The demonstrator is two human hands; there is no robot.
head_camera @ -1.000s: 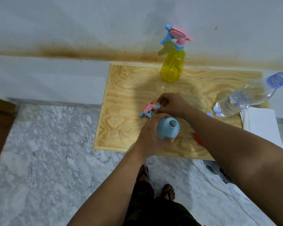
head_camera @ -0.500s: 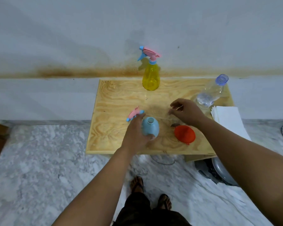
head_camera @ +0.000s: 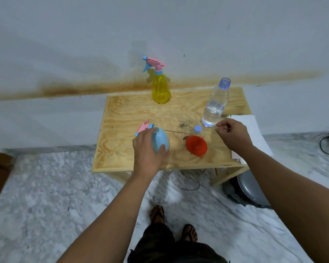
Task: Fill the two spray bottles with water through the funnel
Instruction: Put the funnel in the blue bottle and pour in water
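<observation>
- Blue spray bottle (head_camera: 160, 141) is being held upright near the front of the wooden table (head_camera: 122, 118) by the left hand (head_camera: 146, 149), fingers wrapped round its body.
- Its pink trigger head (head_camera: 143, 127), gripped a second ago, is now lying just behind it (so the neck is being left open).
- Right hand (head_camera: 234, 134), loosely curled and seemingly holding nothing, is being drawn away toward the water bottle (head_camera: 215, 105), past the red funnel (head_camera: 196, 145).
</observation>
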